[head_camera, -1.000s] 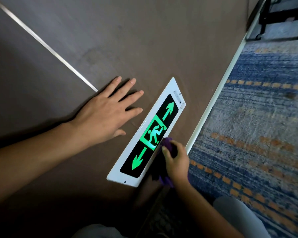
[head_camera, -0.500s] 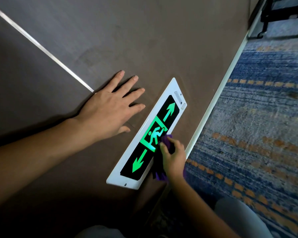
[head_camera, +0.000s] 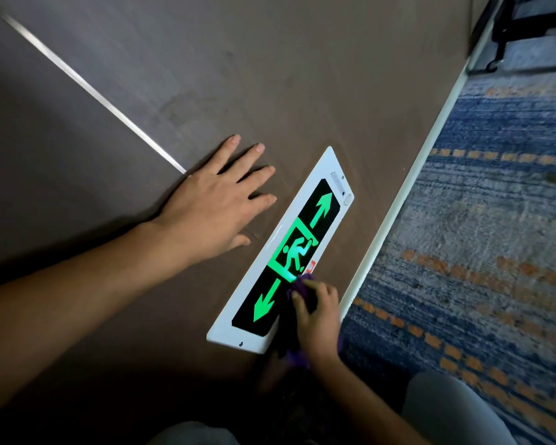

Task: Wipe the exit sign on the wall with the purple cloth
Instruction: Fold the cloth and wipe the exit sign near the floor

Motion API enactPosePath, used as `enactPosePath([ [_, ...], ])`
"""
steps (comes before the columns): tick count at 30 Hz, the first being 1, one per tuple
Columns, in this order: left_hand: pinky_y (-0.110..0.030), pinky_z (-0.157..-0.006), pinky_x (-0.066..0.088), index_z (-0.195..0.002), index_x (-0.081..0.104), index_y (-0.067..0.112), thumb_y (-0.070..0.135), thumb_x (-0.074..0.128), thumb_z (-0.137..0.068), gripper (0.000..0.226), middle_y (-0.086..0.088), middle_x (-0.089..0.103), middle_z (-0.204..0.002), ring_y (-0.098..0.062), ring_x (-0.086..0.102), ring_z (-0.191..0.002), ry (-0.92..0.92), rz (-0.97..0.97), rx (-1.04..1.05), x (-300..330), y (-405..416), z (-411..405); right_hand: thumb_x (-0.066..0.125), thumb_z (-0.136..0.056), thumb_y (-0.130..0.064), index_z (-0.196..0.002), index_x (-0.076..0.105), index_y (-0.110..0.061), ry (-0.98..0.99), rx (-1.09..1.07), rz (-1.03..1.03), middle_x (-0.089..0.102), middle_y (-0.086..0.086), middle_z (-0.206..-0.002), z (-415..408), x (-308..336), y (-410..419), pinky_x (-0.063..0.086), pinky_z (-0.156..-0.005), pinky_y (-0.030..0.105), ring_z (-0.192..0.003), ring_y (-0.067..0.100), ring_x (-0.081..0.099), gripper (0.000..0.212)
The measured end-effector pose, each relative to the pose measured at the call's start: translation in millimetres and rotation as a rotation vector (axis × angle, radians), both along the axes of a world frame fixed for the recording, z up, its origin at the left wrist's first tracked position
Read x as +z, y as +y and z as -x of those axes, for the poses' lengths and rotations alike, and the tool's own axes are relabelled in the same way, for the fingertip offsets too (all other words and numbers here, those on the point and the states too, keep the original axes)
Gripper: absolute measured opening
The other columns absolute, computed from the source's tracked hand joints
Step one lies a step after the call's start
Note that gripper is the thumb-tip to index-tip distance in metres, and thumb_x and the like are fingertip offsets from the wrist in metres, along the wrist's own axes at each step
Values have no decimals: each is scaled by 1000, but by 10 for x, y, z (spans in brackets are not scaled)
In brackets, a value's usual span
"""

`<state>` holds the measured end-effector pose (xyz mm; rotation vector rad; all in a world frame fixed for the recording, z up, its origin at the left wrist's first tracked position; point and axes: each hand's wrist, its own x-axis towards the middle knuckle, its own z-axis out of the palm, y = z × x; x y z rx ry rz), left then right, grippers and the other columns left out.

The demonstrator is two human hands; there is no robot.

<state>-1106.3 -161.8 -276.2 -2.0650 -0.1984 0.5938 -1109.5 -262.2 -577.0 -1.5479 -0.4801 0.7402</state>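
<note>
The exit sign [head_camera: 321, 216] is a long white-framed panel low on the brown wall, with a lit green running figure between two green arrows. My right hand [head_camera: 318, 319] grips the bunched purple cloth [head_camera: 297, 285] and presses it against the sign's lower half, just below the running figure. More of the cloth hangs under my wrist. My left hand [head_camera: 212, 203] lies flat on the wall with fingers spread, to the left of the sign and apart from it.
A thin metal strip [head_camera: 87, 88] runs across the brown wall [head_camera: 270, 75]. A white skirting board [head_camera: 408, 191] separates the wall from a blue and orange patterned carpet [head_camera: 482, 226]. Black furniture legs [head_camera: 511, 36] stand at the top right. My knees show at the bottom.
My right hand has slid the cloth a little down the sign, from beside the running figure to just below it. My left hand has stayed flat on the wall.
</note>
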Motion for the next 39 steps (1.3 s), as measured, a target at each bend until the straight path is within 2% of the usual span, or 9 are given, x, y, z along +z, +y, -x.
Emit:
enactPosePath([
  [2,-63,-124,-3,-157,32,33,71,54,-88,81,-10,16,-171,-40,-1,-158,-3,-5,-1,-22,12,21,72,-93,-25,-121,66,-18,-26,-33,31,52,-6,-118,-363,32,211,49,-93,25,-102,12,57,30],
  [5,-63,-124,-4,-157,32,32,70,53,-89,81,-10,15,-171,-40,-2,-158,-16,10,-12,-30,23,32,68,-97,-27,-126,62,-19,-16,-83,34,52,-3,-114,-934,79,518,54,-87,27,-97,17,61,31],
  [10,-63,-124,-1,-155,37,32,70,56,-87,80,-12,21,-170,-41,3,-158,-28,26,-20,-28,34,36,64,-100,-28,-129,61,-19,116,-111,102,62,8,-124,-1724,71,851,56,-99,42,-106,27,65,30],
  [15,-64,-124,2,-152,43,31,67,62,-85,79,-12,25,-169,-41,7,-158,-47,41,-26,-82,31,22,61,-102,-31,-127,62,-19,104,-162,105,62,6,-120,-1448,114,786,57,-85,34,-97,21,66,28],
  [18,-65,-123,-1,-153,42,31,66,62,-86,78,-11,24,-169,-41,5,-158,-39,28,-14,-123,23,8,62,-101,-30,-124,64,-17,99,-149,94,61,6,-116,-1052,22,595,58,-90,40,-98,23,66,26],
  [21,-64,-123,-2,-152,43,32,66,62,-85,78,-11,24,-169,-41,6,-158,-34,29,-4,-124,12,1,64,-100,-30,-124,68,-22,146,-119,78,65,4,-114,-1010,-74,535,56,-89,34,-99,21,66,26],
  [28,-65,-122,-9,-158,30,31,66,58,-89,81,-12,10,-172,-42,-6,-158,-22,25,32,-161,-8,-17,60,-101,-35,-122,70,-30,210,-188,150,72,-5,-109,-1668,111,804,44,-61,14,-76,3,62,24],
  [32,-65,-121,-11,-159,27,30,65,56,-91,81,-13,7,-172,-43,-8,-157,-29,30,28,-165,-5,-17,59,-101,-32,-123,71,-22,149,-221,159,71,4,-115,-1920,349,973,57,-80,30,-91,22,69,27],
  [39,-64,-123,-7,-158,29,30,65,58,-90,82,-16,8,-172,-44,-6,-157,-36,28,39,-155,-22,-23,66,-96,-29,-118,75,-24,131,-269,-92,75,2,-109,-1992,1006,1082,54,-99,38,-101,21,70,25],
])
